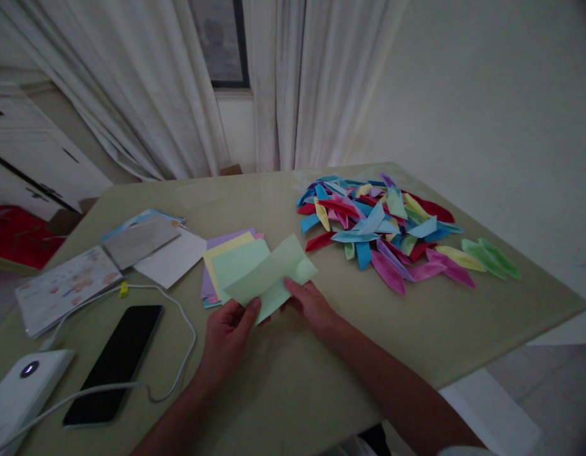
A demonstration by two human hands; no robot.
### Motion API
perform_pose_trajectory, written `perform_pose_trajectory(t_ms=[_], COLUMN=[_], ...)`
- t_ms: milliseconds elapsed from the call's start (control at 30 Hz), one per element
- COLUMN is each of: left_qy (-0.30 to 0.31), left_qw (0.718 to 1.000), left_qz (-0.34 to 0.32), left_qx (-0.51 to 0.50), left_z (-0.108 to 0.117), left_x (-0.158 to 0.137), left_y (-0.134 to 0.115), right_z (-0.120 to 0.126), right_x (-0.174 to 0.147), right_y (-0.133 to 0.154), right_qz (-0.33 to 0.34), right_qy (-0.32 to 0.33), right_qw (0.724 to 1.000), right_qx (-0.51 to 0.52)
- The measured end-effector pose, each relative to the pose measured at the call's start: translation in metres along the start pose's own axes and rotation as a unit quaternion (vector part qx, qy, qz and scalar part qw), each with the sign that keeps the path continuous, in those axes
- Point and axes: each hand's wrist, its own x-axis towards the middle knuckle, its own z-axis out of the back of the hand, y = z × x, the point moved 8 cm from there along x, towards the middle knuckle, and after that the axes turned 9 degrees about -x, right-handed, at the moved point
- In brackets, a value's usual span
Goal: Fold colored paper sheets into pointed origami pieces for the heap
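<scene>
A pale green sheet of paper (268, 278) is held up between both hands, with a crease across it and one part bent upward. My left hand (230, 326) pinches its lower left edge, thumb on top. On the right side, my right hand (312, 307) grips the same sheet, its thumb pressing on the surface and the other fingers underneath. Just behind lies a stack of coloured square paper (216, 259) in green, yellow, purple and pink, partly covered by the held sheet.
A heap of folded paper pieces (369, 221) in many colours spreads over the right of the table (283, 405). To the left lie a black phone (114, 364), a white power bank (31, 396) with a looping cable (191, 342), a printed packet (69, 285) and flat sheets (171, 259).
</scene>
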Motion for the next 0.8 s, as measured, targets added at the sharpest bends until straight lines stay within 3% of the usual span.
perform_pose_trajectory(t_ms=[67,200,300,433,500,633,667,733,800], left_qy=[-0.004,-0.013,-0.038,-0.065,-0.026,0.184,0.209,0.213,0.173], left_qw=[1.0,0.999,0.998,0.996,0.998,0.98,0.976,0.976,0.984], left_qz=[-0.003,-0.012,-0.028,-0.037,-0.035,-0.043,-0.046,-0.039,-0.032], left_qx=[0.007,0.032,0.037,0.045,0.05,0.054,0.044,0.014,-0.031], left_z=[0.004,0.012,0.018,0.021,0.015,-0.014,-0.016,-0.015,-0.008], left_x=[0.002,0.005,0.005,0.005,0.006,0.003,0.002,0.002,0.004], left_y=[-0.001,-0.002,-0.001,0.001,0.002,0.002,0.003,0.006,0.007], right_z=[0.024,0.046,0.046,0.024,0.018,0.02,0.02,0.018,0.015], right_x=[0.008,0.014,0.01,0.005,0.005,0.005,0.004,0.001,-0.003], right_y=[0.013,0.043,0.055,0.048,0.041,0.032,0.031,0.028,0.026], right_qz=[0.025,0.07,0.09,0.093,0.083,0.046,0.029,-0.002,-0.028], right_qy=[-0.067,-0.075,-0.063,0.008,0.016,0.003,0.014,0.053,0.105], right_qw=[0.997,0.994,0.994,0.991,0.989,0.997,0.998,0.997,0.991], right_qx=[0.026,0.044,0.027,-0.093,-0.123,-0.064,-0.051,-0.053,-0.079])
